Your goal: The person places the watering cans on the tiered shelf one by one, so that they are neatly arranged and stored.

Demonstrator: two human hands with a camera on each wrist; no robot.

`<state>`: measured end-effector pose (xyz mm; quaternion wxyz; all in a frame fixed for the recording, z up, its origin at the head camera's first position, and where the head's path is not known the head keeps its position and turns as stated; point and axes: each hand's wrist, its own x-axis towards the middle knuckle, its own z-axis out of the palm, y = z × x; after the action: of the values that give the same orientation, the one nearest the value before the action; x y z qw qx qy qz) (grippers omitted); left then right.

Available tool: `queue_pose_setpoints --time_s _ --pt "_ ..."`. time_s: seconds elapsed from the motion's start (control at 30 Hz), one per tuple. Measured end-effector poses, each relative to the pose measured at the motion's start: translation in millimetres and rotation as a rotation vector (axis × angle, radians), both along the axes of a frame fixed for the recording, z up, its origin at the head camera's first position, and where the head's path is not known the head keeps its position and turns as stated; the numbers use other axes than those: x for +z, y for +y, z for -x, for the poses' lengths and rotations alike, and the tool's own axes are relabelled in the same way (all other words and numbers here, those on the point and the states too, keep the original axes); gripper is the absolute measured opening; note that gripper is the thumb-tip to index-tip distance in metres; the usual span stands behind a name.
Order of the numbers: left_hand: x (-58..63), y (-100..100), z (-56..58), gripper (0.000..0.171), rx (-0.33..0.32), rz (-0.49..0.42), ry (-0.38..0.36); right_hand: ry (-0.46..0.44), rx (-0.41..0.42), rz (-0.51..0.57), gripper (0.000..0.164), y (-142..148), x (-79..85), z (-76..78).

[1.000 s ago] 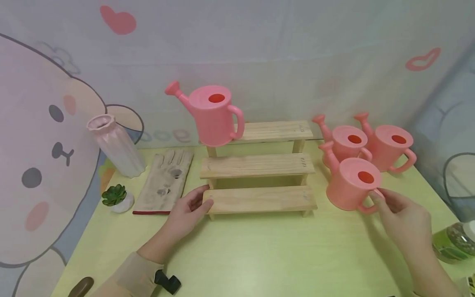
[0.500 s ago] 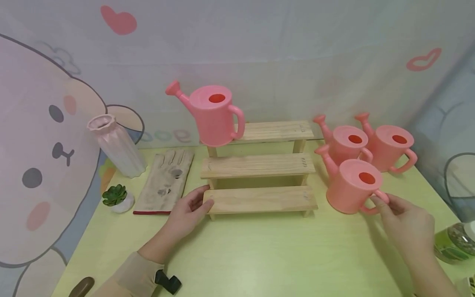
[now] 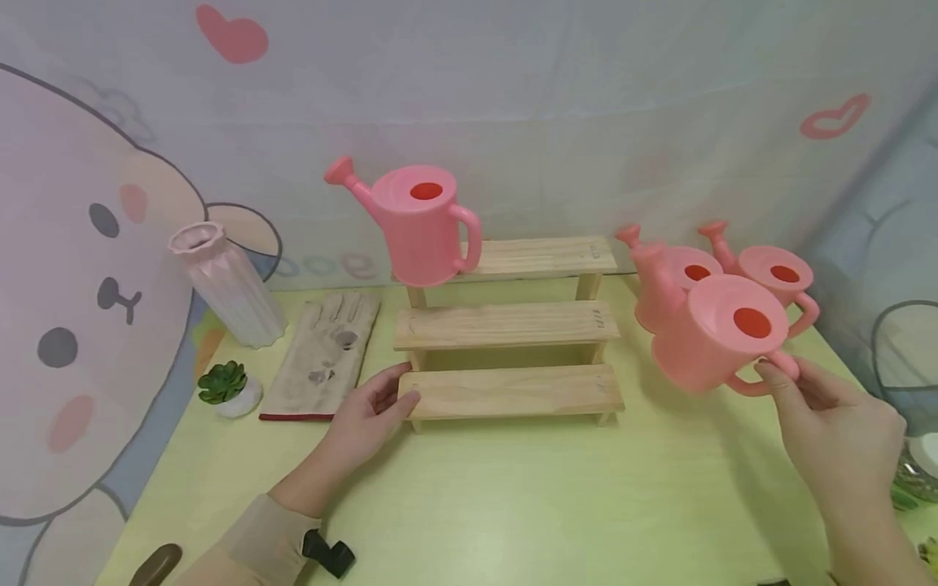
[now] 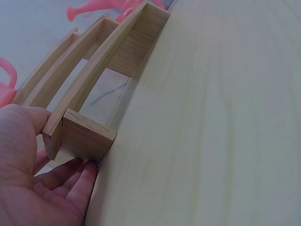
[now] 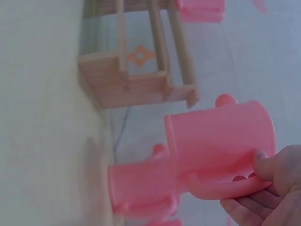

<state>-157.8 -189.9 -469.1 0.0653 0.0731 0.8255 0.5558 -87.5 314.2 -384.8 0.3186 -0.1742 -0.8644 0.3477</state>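
Observation:
My right hand (image 3: 843, 435) grips the handle of a pink watering can (image 3: 692, 354), held up off the table and tilted a little. In the right wrist view, the thumb lies on top of the can's handle (image 5: 225, 189) and the fingers curl beneath. My left hand (image 3: 366, 419) holds the left end of a three-tier wooden stand (image 3: 513, 393). The left wrist view has the thumb at the front board (image 4: 70, 96) and the fingertips by the stand's leg (image 4: 89, 134). Another pink watering can (image 3: 421, 236) stands on the left of the top tier.
Behind the raised can, two more pink watering cans (image 3: 648, 305) (image 3: 762, 264) stand on the table, partly hidden. To the left are a glove (image 3: 315, 358), a pale vase (image 3: 234, 289) and a small potted succulent (image 3: 238, 399). A jar (image 3: 916, 472) sits at the right edge.
My right hand has lifted the watering can off the table, bringing it up and slightly right, with its top tipping toward me. My left hand has stayed on the stand.

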Motion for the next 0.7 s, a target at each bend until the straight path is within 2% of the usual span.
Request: queue_pose_setpoints --time_s 0.1,0.2,0.43,0.5,0.53,0.7 --pt "0.2 -1 0.0 0.06 -0.003 0.001 0.007 0.091 0.055 -0.054 0.035 -9 11.9 5.3" --pt "-0.8 -1 0.2 0.06 -0.009 -0.01 0.01 0.143 0.107 -0.048 0.034 -18 26.0 11.5" --pt "0.6 0 2.4 0.06 -0.012 -0.027 0.007 0.206 0.196 -0.029 0.036 -44 61.7 35.0" --pt "0.7 0 1.8 0.06 -0.013 -0.028 0.006 0.189 0.218 -0.036 0.037 -53 71.0 43.6" --pt "0.4 -1 1.6 0.06 -0.013 -0.029 0.005 0.155 0.239 0.003 0.037 -58 75.7 48.0" --pt "-2.4 -2 1.9 0.059 -0.009 -0.042 0.005 -0.018 0.295 0.001 0.044 -76 92.7 72.9"
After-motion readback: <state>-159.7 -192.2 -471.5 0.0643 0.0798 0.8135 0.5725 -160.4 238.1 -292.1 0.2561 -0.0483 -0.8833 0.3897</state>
